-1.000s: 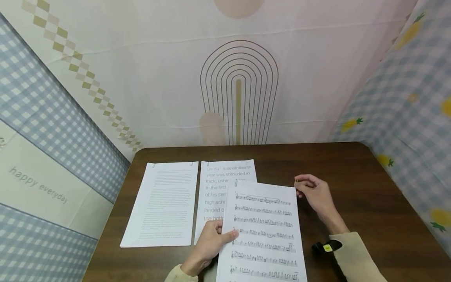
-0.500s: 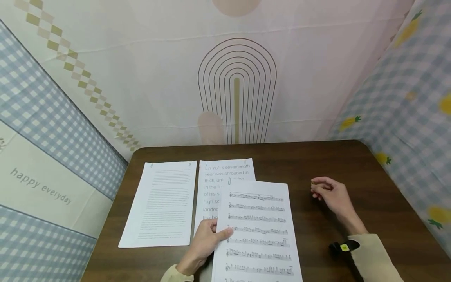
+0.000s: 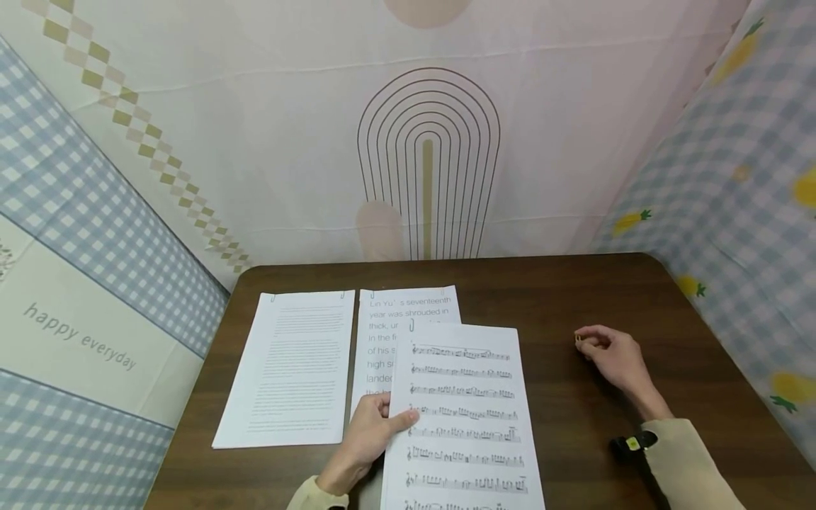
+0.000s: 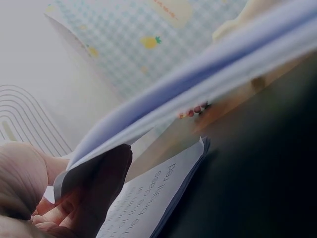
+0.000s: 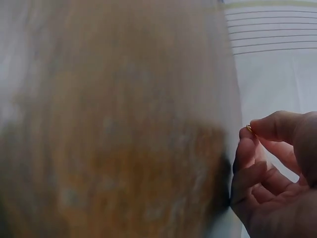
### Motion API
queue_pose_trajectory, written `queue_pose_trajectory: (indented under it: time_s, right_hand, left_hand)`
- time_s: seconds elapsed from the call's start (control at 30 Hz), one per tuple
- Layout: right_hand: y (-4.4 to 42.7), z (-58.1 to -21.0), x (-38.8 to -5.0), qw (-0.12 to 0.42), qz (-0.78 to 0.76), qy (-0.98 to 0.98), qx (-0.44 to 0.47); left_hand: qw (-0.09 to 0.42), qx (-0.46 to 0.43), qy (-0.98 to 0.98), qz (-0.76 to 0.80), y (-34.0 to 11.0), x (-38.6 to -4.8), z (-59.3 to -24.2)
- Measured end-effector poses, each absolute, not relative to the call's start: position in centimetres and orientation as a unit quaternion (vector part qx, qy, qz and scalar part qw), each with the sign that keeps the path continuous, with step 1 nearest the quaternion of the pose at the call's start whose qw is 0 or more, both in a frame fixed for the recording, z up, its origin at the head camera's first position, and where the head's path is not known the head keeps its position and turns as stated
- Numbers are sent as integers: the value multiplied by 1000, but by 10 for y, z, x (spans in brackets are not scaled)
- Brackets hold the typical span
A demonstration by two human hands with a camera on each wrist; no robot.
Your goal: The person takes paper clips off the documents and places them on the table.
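Note:
My left hand point(image 3: 376, 428) grips a stack of sheet music point(image 3: 462, 411) by its left edge, thumb on top, fingers underneath. A paper clip point(image 3: 411, 325) sits at the stack's upper left corner. To the right, apart from the stack, my right hand point(image 3: 615, 358) pinches a small gold paper clip point(image 3: 579, 339) between thumb and fingertips. The right wrist view shows only a glint of this gold clip point(image 5: 249, 128). The raised sheets point(image 4: 148, 109) appear edge-on and blurred in the left wrist view.
Two clipped paper stacks lie on the dark wooden table point(image 3: 510, 290): a small-print one point(image 3: 290, 368) at left, and a large-print one point(image 3: 376, 340) partly covered by the music. A patterned cloth point(image 3: 306, 142) hangs behind. A black wrist strap point(image 3: 631, 444) is on the right arm.
My right hand has moved right, away from the music's upper right corner, with the gold paper clip still pinched. The left hand and the sheet music have shifted slightly left.

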State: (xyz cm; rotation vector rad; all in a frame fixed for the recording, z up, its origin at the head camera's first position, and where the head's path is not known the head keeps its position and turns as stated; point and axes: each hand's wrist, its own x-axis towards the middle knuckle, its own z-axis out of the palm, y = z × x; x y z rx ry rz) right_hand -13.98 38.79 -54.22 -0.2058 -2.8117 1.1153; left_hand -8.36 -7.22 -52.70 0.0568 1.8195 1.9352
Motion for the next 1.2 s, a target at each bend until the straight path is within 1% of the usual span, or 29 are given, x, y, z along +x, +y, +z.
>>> queue_pose_trajectory:
  time_s: [0.33,0.77,1.2]
  right_hand:
    - [395,-549,-143,70,321,-944,-36]
    - [397,-549,-143,20,328,-942,-66]
    - [392,-550,-146,57,330,-937,-97]
  left_hand:
    - [239,30,666,706,-74,-86,-526]
    - [239,31,667,706,-74,-84,-524]
    - [241,35,663,708,-74,-83,-523]
